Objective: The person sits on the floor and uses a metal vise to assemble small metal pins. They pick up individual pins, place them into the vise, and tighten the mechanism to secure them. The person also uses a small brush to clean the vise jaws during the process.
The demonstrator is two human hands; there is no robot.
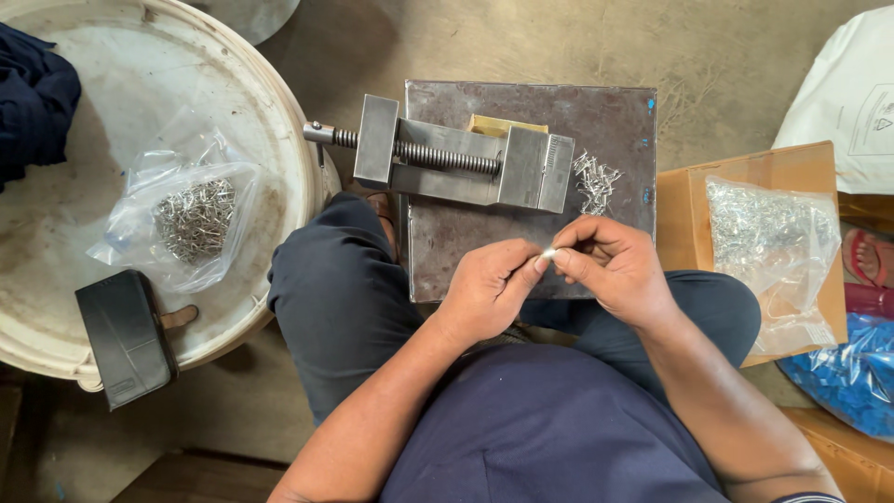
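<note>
Both hands meet in front of the person's lap, fingertips pinched together on one small pale part (548,252) that is held between them. The left hand (489,284) closes thumb and forefinger on the part's left end, and the right hand (610,265) closes on its right end, so the part's long axis seems to run left to right from one hand to the other, though it is too small to tell its shape surely. Neither hand is nearer; each touches it. Just beyond the right hand's knuckles lies a loose heap of small metal pieces (596,182) on a dark steel block (438,251), and beyond the left hand, on the same block, sits a grey vise (456,158) with its screw pointing away to the left. Out to the right of the right hand, a clear bag of metal pieces (768,242) rests on a cardboard box (680,200). Well off to the left of the left hand, another clear bag of metal pieces (191,219) and a black case (126,340) lie on a white bucket lid (279,112).
</note>
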